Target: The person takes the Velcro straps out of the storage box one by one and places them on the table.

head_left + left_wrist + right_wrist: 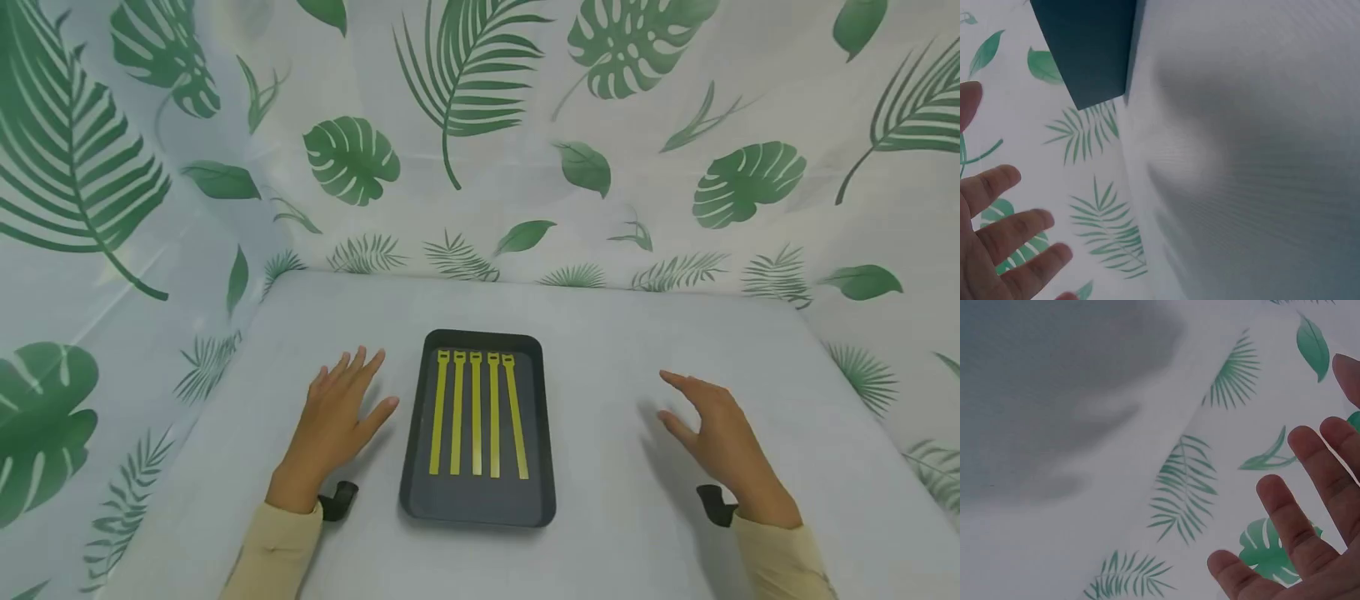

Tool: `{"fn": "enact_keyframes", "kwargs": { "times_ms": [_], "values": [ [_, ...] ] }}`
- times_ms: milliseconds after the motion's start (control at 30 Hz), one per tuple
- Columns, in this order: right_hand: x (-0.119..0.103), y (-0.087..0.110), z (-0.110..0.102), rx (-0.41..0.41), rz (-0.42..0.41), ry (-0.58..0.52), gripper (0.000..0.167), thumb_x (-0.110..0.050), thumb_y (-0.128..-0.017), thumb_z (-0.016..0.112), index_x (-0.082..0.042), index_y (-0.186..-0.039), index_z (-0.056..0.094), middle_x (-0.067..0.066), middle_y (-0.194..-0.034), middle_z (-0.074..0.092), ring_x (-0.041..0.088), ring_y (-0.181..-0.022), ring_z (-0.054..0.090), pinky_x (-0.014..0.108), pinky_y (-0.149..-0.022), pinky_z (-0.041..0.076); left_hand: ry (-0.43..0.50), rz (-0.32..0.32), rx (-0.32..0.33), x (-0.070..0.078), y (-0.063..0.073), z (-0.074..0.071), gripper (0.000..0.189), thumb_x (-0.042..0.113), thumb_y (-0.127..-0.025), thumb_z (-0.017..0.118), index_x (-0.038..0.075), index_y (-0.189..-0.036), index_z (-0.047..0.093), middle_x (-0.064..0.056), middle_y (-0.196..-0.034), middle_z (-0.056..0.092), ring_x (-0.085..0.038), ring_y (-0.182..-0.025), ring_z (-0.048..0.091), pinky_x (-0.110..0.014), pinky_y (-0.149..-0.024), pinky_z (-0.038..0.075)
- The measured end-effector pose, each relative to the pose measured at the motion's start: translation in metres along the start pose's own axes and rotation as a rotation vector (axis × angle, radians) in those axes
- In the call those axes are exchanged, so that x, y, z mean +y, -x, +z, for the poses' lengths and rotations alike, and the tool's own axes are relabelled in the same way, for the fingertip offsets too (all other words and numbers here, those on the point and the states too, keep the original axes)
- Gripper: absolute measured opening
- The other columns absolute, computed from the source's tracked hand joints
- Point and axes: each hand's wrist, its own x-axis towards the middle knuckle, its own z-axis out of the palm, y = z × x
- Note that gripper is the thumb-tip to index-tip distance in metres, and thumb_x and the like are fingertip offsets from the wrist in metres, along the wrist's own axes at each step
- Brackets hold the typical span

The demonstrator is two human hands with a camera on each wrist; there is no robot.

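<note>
A dark grey tray [477,504] lies on the white table, its long side pointing away from me. Inside it several yellow cable straps [476,417] lie side by side, slotted heads at the far end; the rightmost one slants a little. My left hand [333,421] hovers left of the tray with fingers spread, holding nothing. In the left wrist view the tray's dark side [1088,50] shows at the top, apart from the fingers. Well to the right of the tray, my right hand [716,429] is held above the table, fingers extended and nothing in them.
The white tabletop [607,375] reaches back to a white curtain [525,158] printed with green leaves, which also hangs along the left and right sides. A black band with a small mount [339,502] sits on each wrist.
</note>
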Motion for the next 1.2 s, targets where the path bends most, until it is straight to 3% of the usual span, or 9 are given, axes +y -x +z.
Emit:
{"fn": "enact_keyframes", "kwargs": {
  "times_ms": [133, 433, 500, 600, 700, 933, 1200],
  "values": [
    [-0.004, -0.011, -0.009, -0.036, -0.011, -0.025, 0.059, 0.005, -0.089, 0.084, 0.005, -0.144, 0.063, 0.035, -0.138, 0.064, 0.057, -0.127, 0.054, 0.075, -0.102, 0.044, 0.120, 0.028, -0.035, 0.003, -0.008, -0.002, 0.067, 0.030, -0.105, 0.074, 0.007, -0.163, 0.049, -0.025, -0.165, 0.045, -0.049, -0.151, 0.044, -0.071, -0.121, 0.033],
    [-0.011, -0.037, -0.023, -0.072, -0.125, -0.126, 0.049, 0.004, -0.087, 0.087, -0.003, -0.133, 0.073, 0.023, -0.132, 0.073, 0.050, -0.118, 0.066, 0.064, -0.095, 0.056, 0.611, -0.010, -0.213, 0.007, -0.034, 0.007, 0.060, 0.016, -0.105, 0.075, 0.006, -0.160, 0.053, -0.019, -0.164, 0.049, -0.043, -0.148, 0.050, -0.058, -0.119, 0.046],
    [-0.013, -0.042, -0.023, -0.070, -0.161, -0.143, 0.048, 0.005, -0.086, 0.088, -0.004, -0.131, 0.075, 0.020, -0.131, 0.074, 0.040, -0.116, 0.069, 0.047, -0.097, 0.060, 0.716, -0.046, -0.239, 0.005, -0.038, 0.013, 0.060, 0.017, -0.105, 0.074, 0.007, -0.160, 0.051, -0.019, -0.166, 0.047, -0.043, -0.150, 0.048, -0.058, -0.119, 0.046],
    [-0.016, -0.050, -0.022, -0.060, -0.246, -0.172, 0.049, 0.008, -0.083, 0.089, -0.004, -0.129, 0.076, 0.015, -0.126, 0.077, 0.009, -0.116, 0.068, 0.017, -0.094, 0.054, 0.863, -0.093, -0.268, 0.001, -0.041, 0.024, 0.061, 0.014, -0.106, 0.071, 0.003, -0.161, 0.049, -0.021, -0.169, 0.041, -0.044, -0.154, 0.042, -0.059, -0.119, 0.045],
    [-0.022, -0.058, -0.023, -0.081, -0.313, -0.216, 0.049, 0.009, -0.082, 0.089, -0.005, -0.128, 0.077, 0.012, -0.123, 0.078, -0.008, -0.114, 0.062, 0.007, -0.093, 0.048, 0.971, -0.130, -0.279, -0.003, -0.041, 0.034, 0.062, 0.010, -0.105, 0.070, -0.001, -0.161, 0.046, -0.022, -0.170, 0.039, -0.046, -0.155, 0.040, -0.059, -0.120, 0.044],
    [-0.037, -0.077, -0.020, -0.200, -0.319, -0.279, 0.044, 0.007, -0.087, 0.086, -0.004, -0.129, 0.076, 0.010, -0.121, 0.077, 0.002, -0.101, 0.069, 0.015, -0.089, 0.056, 1.047, -0.177, -0.298, -0.011, -0.033, 0.046, 0.064, 0.001, -0.103, 0.071, -0.004, -0.161, 0.045, -0.022, -0.170, 0.039, -0.045, -0.155, 0.040, -0.052, -0.120, 0.046],
    [-0.047, -0.094, -0.005, -0.327, -0.296, -0.383, 0.039, 0.007, -0.088, 0.085, -0.001, -0.125, 0.077, 0.011, -0.121, 0.077, 0.003, -0.101, 0.070, 0.022, -0.087, 0.061, 1.069, -0.181, -0.312, -0.017, -0.026, 0.050, 0.066, 0.001, -0.102, 0.071, -0.005, -0.162, 0.044, -0.023, -0.170, 0.039, -0.046, -0.155, 0.039, -0.041, -0.117, 0.050]
  ]
}}
